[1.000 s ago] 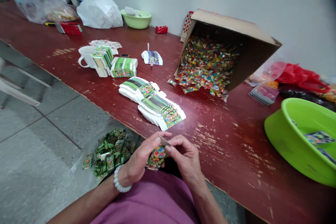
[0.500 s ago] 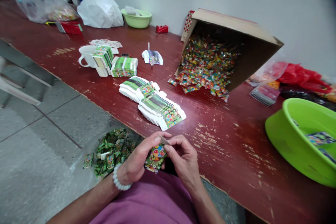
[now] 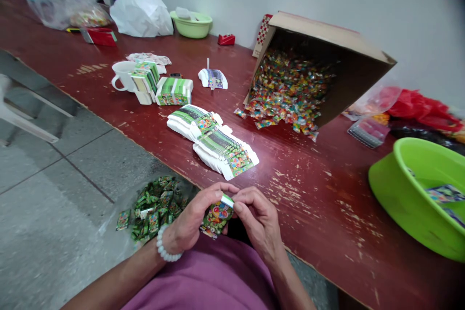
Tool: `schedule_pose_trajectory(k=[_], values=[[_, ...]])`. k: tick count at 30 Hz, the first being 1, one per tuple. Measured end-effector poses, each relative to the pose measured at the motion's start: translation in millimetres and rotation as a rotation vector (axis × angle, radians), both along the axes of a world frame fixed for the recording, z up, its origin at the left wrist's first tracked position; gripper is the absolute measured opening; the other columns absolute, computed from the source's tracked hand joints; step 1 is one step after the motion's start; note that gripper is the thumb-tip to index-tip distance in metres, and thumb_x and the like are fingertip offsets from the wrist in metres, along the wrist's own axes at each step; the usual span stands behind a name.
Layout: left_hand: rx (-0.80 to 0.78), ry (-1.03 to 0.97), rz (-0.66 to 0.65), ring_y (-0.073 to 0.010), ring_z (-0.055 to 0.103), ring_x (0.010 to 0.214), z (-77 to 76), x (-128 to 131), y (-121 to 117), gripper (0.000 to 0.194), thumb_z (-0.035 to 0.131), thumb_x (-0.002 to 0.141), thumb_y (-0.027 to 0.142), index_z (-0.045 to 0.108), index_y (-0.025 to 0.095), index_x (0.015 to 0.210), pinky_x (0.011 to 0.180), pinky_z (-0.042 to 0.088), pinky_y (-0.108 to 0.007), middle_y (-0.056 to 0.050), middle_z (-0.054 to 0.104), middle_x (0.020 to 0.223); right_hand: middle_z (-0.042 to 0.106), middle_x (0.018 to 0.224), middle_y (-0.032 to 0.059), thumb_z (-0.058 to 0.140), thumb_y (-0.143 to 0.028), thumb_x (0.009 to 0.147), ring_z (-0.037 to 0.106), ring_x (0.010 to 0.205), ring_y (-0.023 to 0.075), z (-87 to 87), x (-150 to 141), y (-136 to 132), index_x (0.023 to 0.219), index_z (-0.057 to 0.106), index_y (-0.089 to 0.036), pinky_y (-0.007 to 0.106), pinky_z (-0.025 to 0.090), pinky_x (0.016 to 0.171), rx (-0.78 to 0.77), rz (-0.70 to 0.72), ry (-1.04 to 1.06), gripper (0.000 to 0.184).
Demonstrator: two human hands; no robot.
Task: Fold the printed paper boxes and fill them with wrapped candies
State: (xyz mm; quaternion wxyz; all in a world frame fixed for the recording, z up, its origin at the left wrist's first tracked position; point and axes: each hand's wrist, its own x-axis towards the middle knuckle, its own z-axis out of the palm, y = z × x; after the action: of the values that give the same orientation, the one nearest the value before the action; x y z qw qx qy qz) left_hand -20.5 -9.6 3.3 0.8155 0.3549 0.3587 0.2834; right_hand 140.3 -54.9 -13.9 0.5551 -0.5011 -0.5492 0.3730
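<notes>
So you've got a little green printed carton [image 3: 217, 217] in front of your purple top [image 3: 218, 276], by the edge of the red table [image 3: 308, 179]. Your left hand [image 3: 198, 210] grips its side, your right hand [image 3: 258, 213] pinches the top corner. Fanned carton blanks [image 3: 223, 150] lie just beyond; farther back, a tipped cardboard box [image 3: 327, 30] spills wrapped candies [image 3: 286, 94].
</notes>
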Motion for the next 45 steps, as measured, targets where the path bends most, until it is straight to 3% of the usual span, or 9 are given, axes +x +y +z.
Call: schedule_pose_trajectory(k=[6, 11, 17, 26, 30, 36, 40, 45], values=[[0.071, 0.055, 0.032, -0.02, 0.063, 0.083, -1.8, 1, -1, 0.036, 0.055, 0.093, 0.044, 0.07, 0.019, 0.114, 0.061, 0.053, -0.025, -0.008, 0.069, 0.107, 0.062, 0.079, 0.0012, 0.071, -0.035, 0.087, 0.06, 0.069, 0.0155, -0.1, -7, 0, 0.079, 0.069, -0.022, 0.026, 0.051, 0.059, -0.119, -0.019, 0.156, 0.015], [-0.05, 0.0, 0.053, -0.0182, 0.063, 0.068, -1.9, 5, 1, 0.046, 0.046, 0.096, 0.051, 0.069, 0.017, 0.117, 0.054, 0.053, -0.026, -0.007, 0.071, 0.087, 0.059, 0.074, -0.0013, 0.067, -0.043, 0.089, 0.06, 0.056, 0.0138, 3.7, -9, -1, 0.078, 0.063, -0.021, 0.027, 0.051, 0.052, -0.312, 0.07, 0.407, 0.025], [-0.11, -0.019, -0.006, -0.0156, 0.061, 0.058, -0.1, 7, 4, 0.042, 0.041, 0.098, 0.043, 0.067, 0.017, 0.119, 0.049, 0.053, -0.025, -0.007, 0.069, 0.08, 0.059, 0.063, -0.0023, 0.068, -0.05, 0.087, 0.054, 0.055, 0.0116, -7.7, -3, 2, 0.071, 0.061, -0.019, 0.023, 0.045, 0.055, -0.402, 0.048, 0.442, 0.036], [0.015, -0.005, -0.055, -0.0186, 0.062, 0.079, -6.2, 3, 3, 0.035, 0.05, 0.097, 0.04, 0.066, 0.02, 0.121, 0.053, 0.056, -0.023, -0.008, 0.067, 0.097, 0.052, 0.062, -0.0039, 0.067, -0.052, 0.088, 0.048, 0.056, 0.0092, -14.7, -3, 5, 0.075, 0.062, -0.017, 0.02, 0.039, 0.054, -0.439, 0.052, 0.581, 0.037], [0.043, -0.009, -0.072, -0.0152, 0.06, 0.07, -5.7, 3, 1, 0.037, 0.051, 0.097, 0.044, 0.066, 0.019, 0.12, 0.052, 0.056, -0.022, -0.006, 0.066, 0.088, 0.059, 0.068, -0.0024, 0.072, -0.05, 0.084, 0.051, 0.057, 0.0097, -9.4, -3, 4, 0.088, 0.07, -0.018, 0.02, 0.045, 0.054, -0.425, 0.06, 0.538, 0.032], [-0.068, -0.032, -0.035, -0.0148, 0.06, 0.07, -5.7, 3, 2, 0.032, 0.055, 0.094, 0.037, 0.066, 0.021, 0.119, 0.048, 0.054, -0.02, -0.005, 0.065, 0.092, 0.069, 0.085, 0.0014, 0.081, -0.037, 0.077, 0.059, 0.065, 0.012, -4.8, -4, 3, 0.091, 0.071, -0.02, 0.023, 0.051, 0.058, -0.365, 0.09, 0.464, 0.024], [-0.165, -0.084, -0.021, -0.0126, 0.058, 0.062, -6.0, 2, 3, 0.028, 0.054, 0.09, 0.03, 0.066, 0.02, 0.114, 0.045, 0.054, -0.021, -0.004, 0.064, 0.086, 0.068, 0.089, -0.0006, 0.087, -0.028, 0.07, 0.058, 0.068, 0.0109, -8.2, -10, -1, 0.099, 0.066, -0.024, 0.021, 0.051, 0.06, -0.278, -0.03, 0.488, 0.036], [-0.125, -0.06, 0.043, -0.0125, 0.058, 0.06, -3.9, 3, 1, 0.029, 0.054, 0.089, 0.03, 0.065, 0.021, 0.114, 0.046, 0.053, -0.022, -0.002, 0.064, 0.084, 0.065, 0.085, -0.0032, 0.087, -0.026, 0.07, 0.056, 0.067, 0.0086, -11.6, -16, -4, 0.092, 0.065, -0.024, 0.019, 0.05, 0.062, -0.221, -0.099, 0.496, 0.031]])
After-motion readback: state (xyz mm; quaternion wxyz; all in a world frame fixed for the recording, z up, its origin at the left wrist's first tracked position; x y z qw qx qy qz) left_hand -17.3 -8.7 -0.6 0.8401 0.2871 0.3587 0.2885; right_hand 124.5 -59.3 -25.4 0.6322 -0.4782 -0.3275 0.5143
